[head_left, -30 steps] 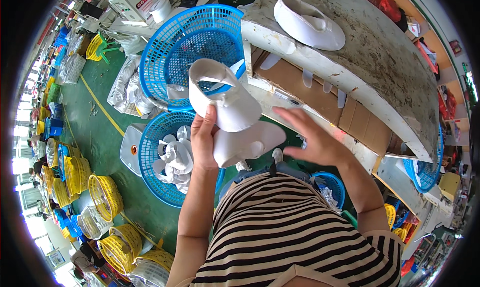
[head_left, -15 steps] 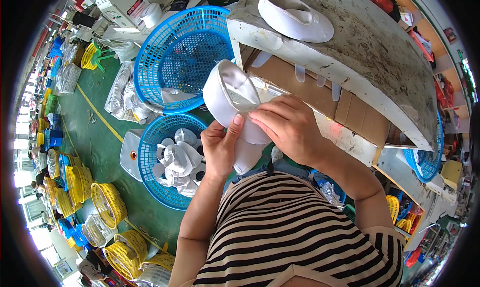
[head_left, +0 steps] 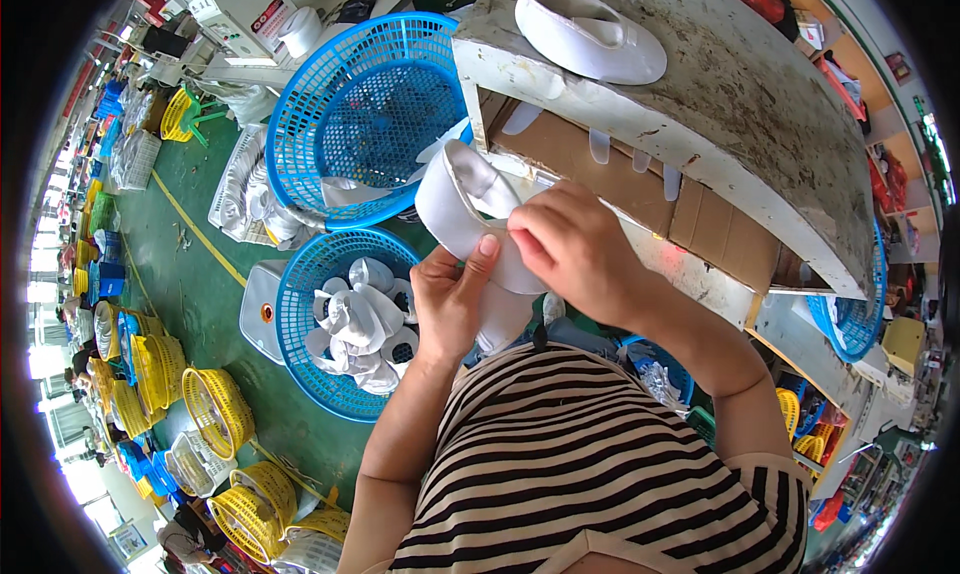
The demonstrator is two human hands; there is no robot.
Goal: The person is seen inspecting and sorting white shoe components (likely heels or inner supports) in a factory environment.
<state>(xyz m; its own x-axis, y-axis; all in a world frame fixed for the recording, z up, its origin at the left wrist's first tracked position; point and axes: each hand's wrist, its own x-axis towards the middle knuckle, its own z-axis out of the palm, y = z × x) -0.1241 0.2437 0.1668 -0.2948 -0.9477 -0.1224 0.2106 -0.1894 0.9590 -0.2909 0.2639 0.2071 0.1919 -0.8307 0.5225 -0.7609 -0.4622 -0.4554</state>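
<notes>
A white shoe upper (head_left: 447, 206) is held in front of my body, its opening tilted up and its rim curved. My left hand (head_left: 450, 302) grips its side, thumb pressed flat on the outer face and fingers behind. At the right edge of the opening, my right hand (head_left: 578, 249) is closed in a pinch, fingers curled; whatever lies between the fingertips is hidden. More white material (head_left: 503, 319) shows just below, near my lap. On the worn bench top (head_left: 740, 94) rests another white shoe (head_left: 590, 36).
Left of my left hand stands a blue basket (head_left: 290, 344) with several white shoe pieces. A larger blue basket (head_left: 290, 134) is beyond it, beside the bench. Cardboard (head_left: 640, 194) lines the shelf under the bench top. Yellow baskets (head_left: 215, 409) stand on the green floor at left.
The shoe upper has dropped slightly and turned a little. My right hand has curled tighter and rotated at its rim. The left hand has shifted slightly right, still gripping.
</notes>
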